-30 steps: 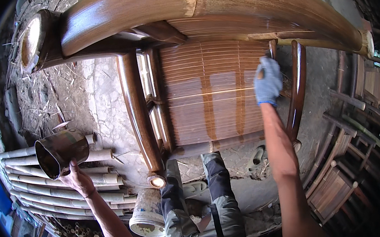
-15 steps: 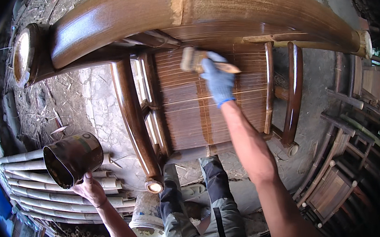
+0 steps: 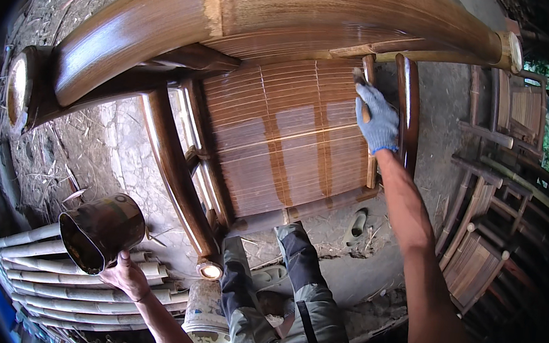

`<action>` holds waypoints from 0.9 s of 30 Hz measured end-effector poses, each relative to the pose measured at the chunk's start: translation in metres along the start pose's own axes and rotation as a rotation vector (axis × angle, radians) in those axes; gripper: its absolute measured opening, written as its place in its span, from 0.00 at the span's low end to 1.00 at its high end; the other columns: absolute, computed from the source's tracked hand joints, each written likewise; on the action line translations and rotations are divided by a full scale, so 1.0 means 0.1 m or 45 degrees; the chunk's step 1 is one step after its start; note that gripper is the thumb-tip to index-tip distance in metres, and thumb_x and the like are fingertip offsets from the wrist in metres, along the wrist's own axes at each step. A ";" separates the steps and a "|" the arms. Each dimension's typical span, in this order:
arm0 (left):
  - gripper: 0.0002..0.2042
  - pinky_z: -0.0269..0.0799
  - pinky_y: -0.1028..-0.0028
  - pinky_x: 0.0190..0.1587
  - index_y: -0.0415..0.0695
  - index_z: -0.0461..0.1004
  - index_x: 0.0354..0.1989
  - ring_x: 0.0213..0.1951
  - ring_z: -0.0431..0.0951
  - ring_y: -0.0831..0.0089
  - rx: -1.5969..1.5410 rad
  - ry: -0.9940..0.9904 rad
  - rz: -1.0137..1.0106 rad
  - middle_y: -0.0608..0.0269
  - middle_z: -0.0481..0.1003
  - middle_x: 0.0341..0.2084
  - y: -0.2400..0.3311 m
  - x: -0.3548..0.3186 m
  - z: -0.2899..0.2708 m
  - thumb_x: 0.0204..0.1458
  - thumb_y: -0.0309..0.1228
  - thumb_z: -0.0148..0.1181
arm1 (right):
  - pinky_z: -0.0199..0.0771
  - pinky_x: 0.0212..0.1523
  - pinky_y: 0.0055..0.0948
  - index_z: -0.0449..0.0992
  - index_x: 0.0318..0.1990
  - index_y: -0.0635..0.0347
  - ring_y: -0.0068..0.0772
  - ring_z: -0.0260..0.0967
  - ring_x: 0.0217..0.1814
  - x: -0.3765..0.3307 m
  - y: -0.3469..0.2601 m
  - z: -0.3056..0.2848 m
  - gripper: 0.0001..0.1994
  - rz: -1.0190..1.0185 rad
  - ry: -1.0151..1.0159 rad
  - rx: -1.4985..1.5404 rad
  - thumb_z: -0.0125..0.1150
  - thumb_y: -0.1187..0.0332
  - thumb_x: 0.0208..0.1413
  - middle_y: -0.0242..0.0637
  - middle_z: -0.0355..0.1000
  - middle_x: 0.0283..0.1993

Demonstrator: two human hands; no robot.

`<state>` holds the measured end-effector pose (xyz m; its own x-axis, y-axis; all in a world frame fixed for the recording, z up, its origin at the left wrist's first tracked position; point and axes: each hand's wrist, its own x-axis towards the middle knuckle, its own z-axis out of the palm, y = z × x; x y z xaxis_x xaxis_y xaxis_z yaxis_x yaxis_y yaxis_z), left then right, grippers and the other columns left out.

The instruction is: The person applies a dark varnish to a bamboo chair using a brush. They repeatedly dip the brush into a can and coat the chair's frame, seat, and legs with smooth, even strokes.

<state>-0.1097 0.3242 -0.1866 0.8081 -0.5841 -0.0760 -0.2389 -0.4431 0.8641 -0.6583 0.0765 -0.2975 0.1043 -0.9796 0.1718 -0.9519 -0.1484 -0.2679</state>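
A bamboo bench [image 3: 290,153] with a glossy brown slatted seat and thick curved poles stands before me. My right hand [image 3: 378,119], in a grey-blue knitted glove, is closed round a paintbrush [image 3: 365,109]. The brush's bristles are at the seat's far right corner, by the slim upright pole [image 3: 372,162]; the hand hides most of its handle. In my bare left hand [image 3: 127,276], a dented, dark-stained can [image 3: 105,227] is held tilted, its mouth turned to the left. Dark residue coats the inside of the can.
Bamboo poles [image 3: 68,290] lie stacked at the lower left, beside a white bucket [image 3: 207,312]. Unfinished bamboo chairs [image 3: 479,260] stand at the right. A dark slipper [image 3: 355,227] lies on the ground beyond the seat's near right corner.
My right hand has moved the brush from the middle of the seat to its far right corner. The view has shifted slightly; the left hand still holds the can.
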 end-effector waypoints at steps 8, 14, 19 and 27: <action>0.47 0.66 0.59 0.57 0.27 0.64 0.59 0.50 0.71 0.60 0.071 -0.096 0.068 0.46 0.70 0.54 0.05 -0.22 -0.07 0.40 0.53 0.77 | 0.82 0.49 0.27 0.79 0.52 0.41 0.33 0.77 0.49 -0.61 -1.81 0.65 0.15 0.144 -0.142 0.511 0.63 0.71 0.59 0.30 0.75 0.54; 0.62 0.59 0.58 0.66 0.34 0.50 0.70 0.62 0.63 0.60 0.045 -0.223 0.041 0.50 0.61 0.64 0.18 -0.54 -0.16 0.30 0.55 0.82 | 0.81 0.39 0.32 0.76 0.54 0.51 0.32 0.77 0.44 -0.65 -2.98 1.06 0.17 0.216 0.155 1.100 0.63 0.71 0.57 0.35 0.76 0.49; 0.66 0.58 0.58 0.68 0.39 0.44 0.72 0.65 0.62 0.59 0.116 -0.456 -0.097 0.49 0.57 0.66 0.09 -1.01 -0.35 0.27 0.54 0.83 | 0.80 0.32 0.25 0.73 0.57 0.60 0.26 0.75 0.41 -0.54 -1.85 0.72 0.20 1.097 -0.161 1.592 0.65 0.65 0.59 0.38 0.76 0.48; 0.66 0.57 0.55 0.70 0.39 0.43 0.73 0.67 0.60 0.55 -0.615 -1.005 -0.151 0.49 0.54 0.68 0.47 -1.35 0.30 0.26 0.51 0.83 | 0.76 0.51 0.28 0.77 0.53 0.64 0.31 0.76 0.47 -0.39 0.33 -0.08 0.16 0.653 0.195 0.658 0.64 0.68 0.59 0.38 0.78 0.48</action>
<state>-0.2457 0.3618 -0.1510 0.1705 -0.9248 -0.3401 0.2150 -0.3019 0.9288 -0.6958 0.1105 -0.3052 -0.3942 -0.9187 0.0254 -0.6096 0.2407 -0.7553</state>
